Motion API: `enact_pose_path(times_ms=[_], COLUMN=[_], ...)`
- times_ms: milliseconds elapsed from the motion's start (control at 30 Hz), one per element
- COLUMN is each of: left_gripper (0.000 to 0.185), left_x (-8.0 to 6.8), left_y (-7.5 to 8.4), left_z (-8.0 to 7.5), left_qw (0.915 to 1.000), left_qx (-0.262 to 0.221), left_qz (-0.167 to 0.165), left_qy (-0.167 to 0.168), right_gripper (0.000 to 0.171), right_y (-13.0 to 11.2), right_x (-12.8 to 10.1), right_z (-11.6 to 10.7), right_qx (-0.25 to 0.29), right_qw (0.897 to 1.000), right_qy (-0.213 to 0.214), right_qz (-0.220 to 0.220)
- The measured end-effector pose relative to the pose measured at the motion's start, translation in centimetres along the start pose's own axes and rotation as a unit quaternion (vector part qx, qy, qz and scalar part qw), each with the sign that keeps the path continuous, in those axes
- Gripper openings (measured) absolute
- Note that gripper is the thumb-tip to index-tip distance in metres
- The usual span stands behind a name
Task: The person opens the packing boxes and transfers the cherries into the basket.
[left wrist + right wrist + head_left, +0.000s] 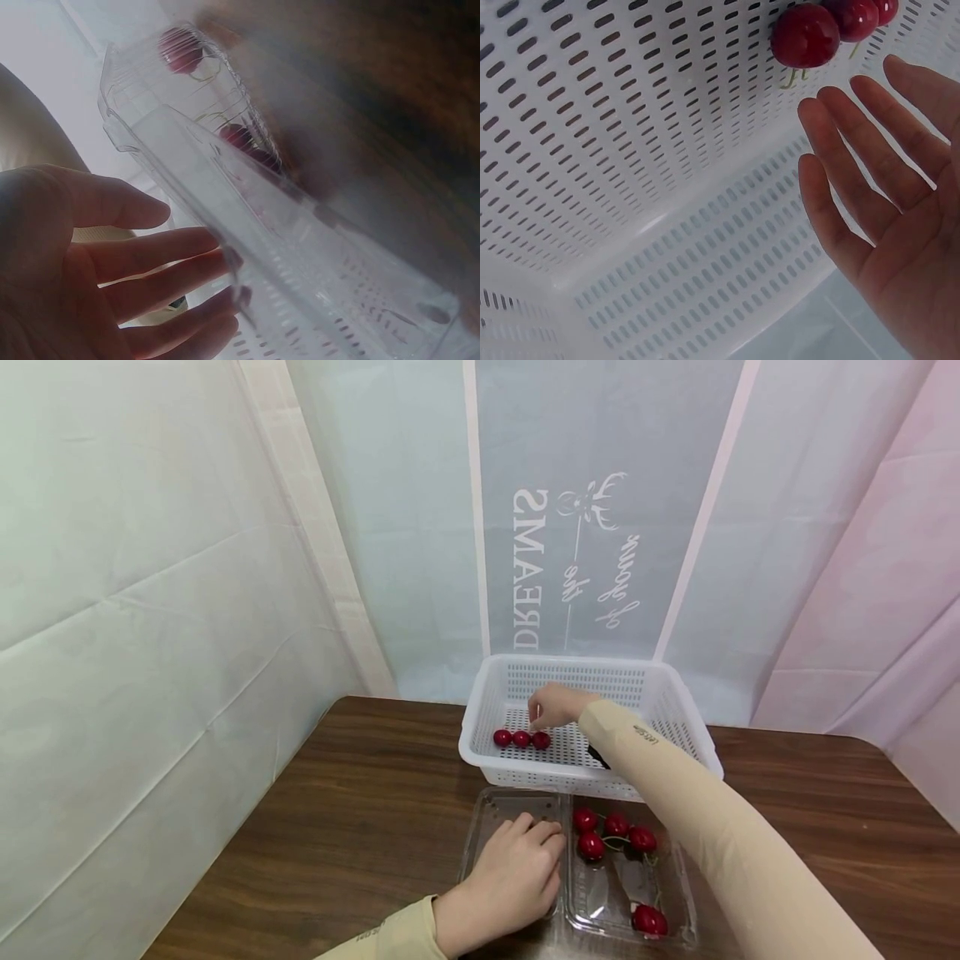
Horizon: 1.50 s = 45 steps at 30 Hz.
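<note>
Red glossy cherries point(521, 739) lie in the white perforated plastic basket point(675, 710) beside the spread, empty right hand point(551, 706), while the left hand point(513, 877) presses flat on the clear plastic clamshell box point(667, 906).

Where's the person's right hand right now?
In the head view the right hand is inside the white basket at the table's far side, open just above the row of three cherries on the basket floor.

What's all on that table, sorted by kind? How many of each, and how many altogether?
Red cherries in the white basket: 3
Red cherries in the clear clamshell box: 5
White baskets: 1
Clear clamshell boxes: 1
Total: 10 things, 8 of them cherries.
</note>
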<state>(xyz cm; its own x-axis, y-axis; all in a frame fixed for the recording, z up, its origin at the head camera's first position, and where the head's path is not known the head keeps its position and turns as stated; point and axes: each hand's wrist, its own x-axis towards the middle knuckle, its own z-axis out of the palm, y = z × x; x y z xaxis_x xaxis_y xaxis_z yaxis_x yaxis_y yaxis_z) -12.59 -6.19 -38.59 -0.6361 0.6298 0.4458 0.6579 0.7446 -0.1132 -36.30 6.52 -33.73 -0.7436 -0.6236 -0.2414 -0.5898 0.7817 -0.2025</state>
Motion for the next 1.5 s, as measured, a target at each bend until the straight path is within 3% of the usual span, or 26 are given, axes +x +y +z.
enact_pose_path(times_ms=[800, 1067, 1500], left_gripper=[0.018, 0.017, 0.017], left_x=[-0.1, -0.1, -0.1], left_y=[0.1, 0.2, 0.3], left_z=[0.2, 0.2, 0.2], left_qw=[0.9999, 0.9999, 0.9999], left_qx=[-0.009, -0.012, -0.006], left_qz=[-0.005, -0.007, -0.004], left_qy=[0.007, 0.007, 0.015], right_gripper=[0.009, 0.01, 0.006], right_y=[-1.0, -1.8, -2.8], right_x=[-2.0, -3.5, -6.6], right_z=[-2.3, -3.0, -3.2], right_qx=[-0.029, -0.023, -0.021], right_qw=[0.998, 0.998, 0.994], right_qy=[0.024, 0.026, 0.064], right_qz=[-0.047, -0.056, -0.089])
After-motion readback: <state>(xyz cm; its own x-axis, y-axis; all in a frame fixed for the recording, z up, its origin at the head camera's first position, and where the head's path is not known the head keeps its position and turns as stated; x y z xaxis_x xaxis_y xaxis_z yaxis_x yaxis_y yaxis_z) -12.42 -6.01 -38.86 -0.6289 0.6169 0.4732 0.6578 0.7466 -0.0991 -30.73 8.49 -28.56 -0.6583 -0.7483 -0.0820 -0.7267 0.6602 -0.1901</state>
